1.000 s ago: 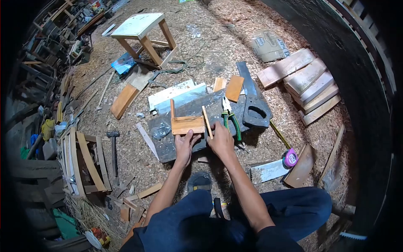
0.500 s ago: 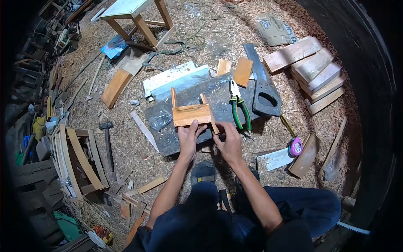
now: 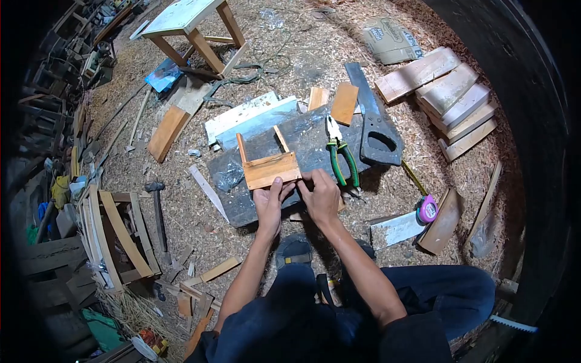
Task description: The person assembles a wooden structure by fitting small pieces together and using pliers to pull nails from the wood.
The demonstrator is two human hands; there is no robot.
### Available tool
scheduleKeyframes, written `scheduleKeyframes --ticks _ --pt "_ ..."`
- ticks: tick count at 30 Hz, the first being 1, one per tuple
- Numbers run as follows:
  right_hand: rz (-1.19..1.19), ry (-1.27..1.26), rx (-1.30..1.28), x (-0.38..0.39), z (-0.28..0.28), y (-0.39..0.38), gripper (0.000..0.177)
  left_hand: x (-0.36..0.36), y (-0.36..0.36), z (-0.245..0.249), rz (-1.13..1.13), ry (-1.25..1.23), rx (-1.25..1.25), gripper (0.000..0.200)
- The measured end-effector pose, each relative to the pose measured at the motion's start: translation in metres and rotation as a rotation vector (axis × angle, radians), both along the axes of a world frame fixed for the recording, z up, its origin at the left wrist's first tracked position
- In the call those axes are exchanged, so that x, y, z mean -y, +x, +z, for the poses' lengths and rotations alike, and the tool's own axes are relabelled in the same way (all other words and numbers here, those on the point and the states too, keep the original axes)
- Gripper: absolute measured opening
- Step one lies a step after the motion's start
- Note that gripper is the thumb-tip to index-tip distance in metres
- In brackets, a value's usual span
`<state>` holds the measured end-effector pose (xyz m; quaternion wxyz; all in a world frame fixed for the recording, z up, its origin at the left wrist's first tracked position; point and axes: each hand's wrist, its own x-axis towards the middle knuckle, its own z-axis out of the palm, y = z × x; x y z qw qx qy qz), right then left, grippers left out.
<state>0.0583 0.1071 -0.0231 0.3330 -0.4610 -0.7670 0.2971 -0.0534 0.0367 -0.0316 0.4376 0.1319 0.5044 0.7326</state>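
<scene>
A small U-shaped wooden frame (image 3: 270, 173), made of a flat board with two thin strips standing out from its far side, is held over a dark work board (image 3: 242, 209). My left hand (image 3: 268, 204) grips its near edge, thumb on the front face and fingers underneath. At its right end, my right hand (image 3: 321, 196) has its fingers bent against the corner; the fingertips are partly hidden. Just right of the frame lie pliers (image 3: 344, 158) with green and black handles. Beyond them rests a handsaw (image 3: 378, 130) with a black handle.
A hammer (image 3: 156, 212) lies on the shavings at left, beside a slatted wooden piece (image 3: 124, 233). Planks (image 3: 454, 91) are stacked at right. A pink tape measure (image 3: 427, 210) sits near a white-painted block (image 3: 396, 231). A small table (image 3: 184, 18) stands at the back.
The frame has turned and shifted slightly left. Its right strip, which slanted down past the board's end by my right hand, now points away behind the board. My right hand has moved up and left.
</scene>
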Motion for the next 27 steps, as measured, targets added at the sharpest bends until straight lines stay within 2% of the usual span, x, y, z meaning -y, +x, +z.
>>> scheduleKeyframes --ticks 15,24,26,27 --pt "-0.009 -0.024 0.026 -0.001 0.001 -0.001 0.023 -0.002 0.012 0.003 0.068 -0.007 0.023 0.031" --pt "0.091 -0.002 0.058 -0.007 0.011 0.006 0.025 0.000 0.016 0.006 0.081 -0.063 -0.007 0.031" --pt "0.186 -0.084 0.000 -0.014 0.019 0.011 0.038 -0.002 0.017 0.006 0.091 -0.063 -0.002 0.030" --pt "0.215 -0.139 0.001 -0.017 0.023 0.013 0.051 -0.002 0.018 0.006 0.095 -0.066 0.005 0.030"
